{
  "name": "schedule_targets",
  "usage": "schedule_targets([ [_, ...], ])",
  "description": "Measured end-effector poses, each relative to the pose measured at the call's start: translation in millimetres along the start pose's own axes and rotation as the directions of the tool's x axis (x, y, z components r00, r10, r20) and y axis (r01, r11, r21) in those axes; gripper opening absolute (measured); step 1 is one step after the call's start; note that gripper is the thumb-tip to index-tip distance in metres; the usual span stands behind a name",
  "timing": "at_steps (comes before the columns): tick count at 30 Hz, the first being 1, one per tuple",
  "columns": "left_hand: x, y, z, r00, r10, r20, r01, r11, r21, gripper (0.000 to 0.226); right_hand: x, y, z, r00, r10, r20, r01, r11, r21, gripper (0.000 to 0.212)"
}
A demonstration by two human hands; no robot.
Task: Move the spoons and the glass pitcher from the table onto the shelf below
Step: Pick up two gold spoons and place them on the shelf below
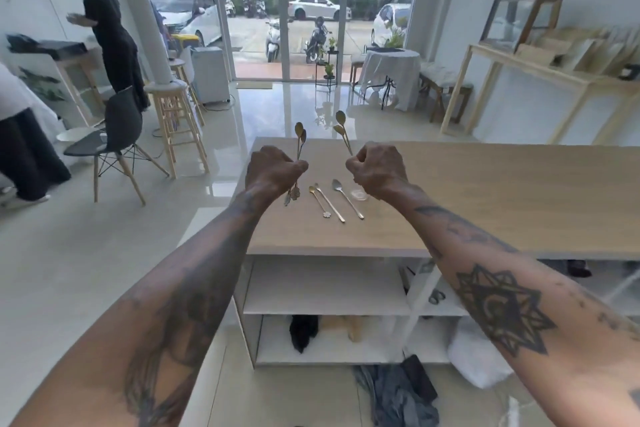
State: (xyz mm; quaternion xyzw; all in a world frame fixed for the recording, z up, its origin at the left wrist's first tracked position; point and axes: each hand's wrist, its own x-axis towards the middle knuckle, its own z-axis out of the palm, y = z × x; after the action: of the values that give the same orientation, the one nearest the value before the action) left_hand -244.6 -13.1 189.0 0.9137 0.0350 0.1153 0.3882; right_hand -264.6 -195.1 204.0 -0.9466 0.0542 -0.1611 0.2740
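My left hand [273, 172] is shut on two gold spoons [300, 139], bowls up, raised above the wooden table [467, 191]. My right hand [377, 168] grips two more gold spoons [342, 128], bowls up and leaning left. Three long spoons [332, 199] lie on the table between my hands. A small clear glass piece [358, 195] sits on the table just under my right hand; I cannot tell whether it is the pitcher. The white shelf [325, 291] runs under the tabletop.
The lower shelf [329, 347] holds a black object and a wooden item. Grey cloth [398, 395] lies on the floor in front. Scissors [437, 295] rest in the right shelf bay. A black chair [117, 135] and wooden stool [176, 121] stand left, where two people stand.
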Motion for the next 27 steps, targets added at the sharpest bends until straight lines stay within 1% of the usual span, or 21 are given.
schedule_targets([
  [2,-23,-22,5,0.999,-0.044,0.032,0.044,0.999,0.014,0.030,-22,6,18,0.997,0.030,0.069,-0.031,1.000,0.002,0.032],
  [5,-52,-61,12,0.983,-0.169,0.067,0.168,0.985,0.026,0.031,-53,15,52,0.981,0.054,0.188,-0.055,0.998,0.002,0.033],
  [7,-68,-87,18,0.967,-0.239,0.083,0.236,0.971,0.041,0.030,-71,21,76,0.969,0.076,0.236,-0.083,0.996,0.021,0.035],
  [9,-81,-112,26,0.953,-0.286,0.102,0.281,0.958,0.058,0.031,-87,29,99,0.955,0.088,0.283,-0.093,0.996,0.002,0.032],
  [12,-98,-150,44,0.936,-0.330,0.125,0.323,0.943,0.075,0.034,-109,40,135,0.922,0.098,0.375,-0.108,0.994,0.006,0.034],
  [15,-114,-189,71,0.905,-0.398,0.148,0.390,0.917,0.081,0.038,-129,54,172,0.898,0.134,0.420,-0.142,0.990,-0.012,0.029],
  [19,-133,-235,110,0.855,-0.484,0.186,0.470,0.875,0.118,0.039,-150,81,224,0.828,0.233,0.510,-0.257,0.966,-0.023,0.028],
  [22,-137,-274,145,0.802,-0.554,0.224,0.551,0.831,0.082,0.040,-159,108,266,0.760,0.327,0.562,-0.368,0.929,-0.043,0.025],
  [24,-132,-299,167,0.780,-0.573,0.250,0.573,0.816,0.083,0.042,-158,129,299,0.738,0.345,0.580,-0.408,0.913,-0.024,0.026],
  [27,-105,-335,201,0.799,-0.542,0.262,0.542,0.837,0.080,0.041,-143,154,352,0.710,0.338,0.618,-0.429,0.904,-0.002,0.034],
])
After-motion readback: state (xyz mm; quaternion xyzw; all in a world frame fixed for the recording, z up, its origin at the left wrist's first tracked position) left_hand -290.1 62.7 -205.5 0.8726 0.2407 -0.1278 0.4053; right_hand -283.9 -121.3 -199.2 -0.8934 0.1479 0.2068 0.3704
